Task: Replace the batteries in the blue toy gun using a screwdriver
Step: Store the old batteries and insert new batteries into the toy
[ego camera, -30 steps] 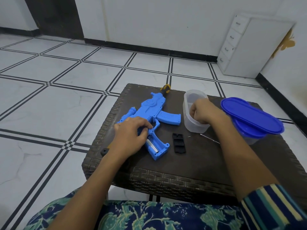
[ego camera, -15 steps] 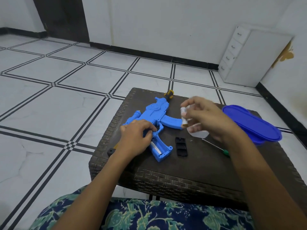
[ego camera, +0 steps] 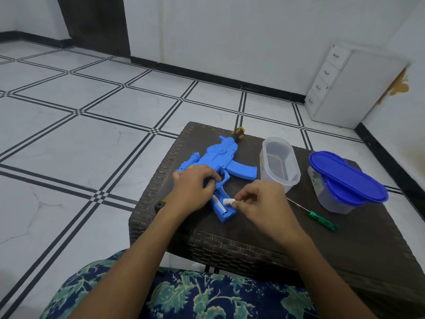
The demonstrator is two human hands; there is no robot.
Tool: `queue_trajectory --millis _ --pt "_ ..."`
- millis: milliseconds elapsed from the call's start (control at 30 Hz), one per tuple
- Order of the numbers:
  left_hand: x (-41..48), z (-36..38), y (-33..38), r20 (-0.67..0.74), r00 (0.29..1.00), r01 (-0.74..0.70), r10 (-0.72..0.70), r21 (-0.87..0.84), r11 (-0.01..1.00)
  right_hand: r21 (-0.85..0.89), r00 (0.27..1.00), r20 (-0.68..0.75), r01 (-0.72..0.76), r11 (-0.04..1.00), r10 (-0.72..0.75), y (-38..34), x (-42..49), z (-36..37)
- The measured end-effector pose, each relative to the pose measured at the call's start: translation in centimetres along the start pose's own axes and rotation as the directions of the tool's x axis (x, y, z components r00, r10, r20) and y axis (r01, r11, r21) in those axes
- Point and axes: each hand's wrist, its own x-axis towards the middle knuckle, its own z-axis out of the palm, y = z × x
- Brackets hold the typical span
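Observation:
The blue toy gun [ego camera: 226, 161] lies flat on the dark woven table [ego camera: 345, 238], its grip pointing toward me with the battery compartment open. My left hand [ego camera: 192, 189] grips the gun's body just above the grip. My right hand [ego camera: 259, 203] pinches a white battery [ego camera: 228, 201] at the right edge of the open compartment. One battery shows inside the compartment. A green-handled screwdriver [ego camera: 322, 220] lies on the table to the right of my right hand. The black compartment cover is hidden behind my right hand.
An open clear plastic tub [ego camera: 279, 163] stands right of the gun. Further right, a clear container with a blue lid [ego camera: 347, 180] has a second blue lid resting on it. A yellow-black handle [ego camera: 239, 132] pokes out beyond the gun's muzzle. A white drawer cabinet [ego camera: 345, 86] stands by the wall.
My right hand came out of the clear tub with a white battery and moved down left to the gun's open compartment. My left hand stayed on the gun.

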Motion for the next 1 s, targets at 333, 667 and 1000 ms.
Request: queue_trajectory --millis 333,667,1000 --pt "0.0 0.2 -0.3 0.000 1.000 -0.007 0.007 -0.003 1.000 -0.279 0.996 0.025 0.087 0.956 -0.084 -1.8 0.4 2.1" --pt "-0.2 0.0 0.2 -0.005 1.000 -0.006 0.006 0.050 0.999 -0.118 0.969 0.236 -0.048 0.992 0.075 0.4 1.1 0.8" --pt "-0.2 0.1 0.0 -0.004 1.000 -0.009 0.009 0.031 0.999 0.149 0.924 0.076 -0.383 0.912 0.375 -0.7 2.4 2.2"
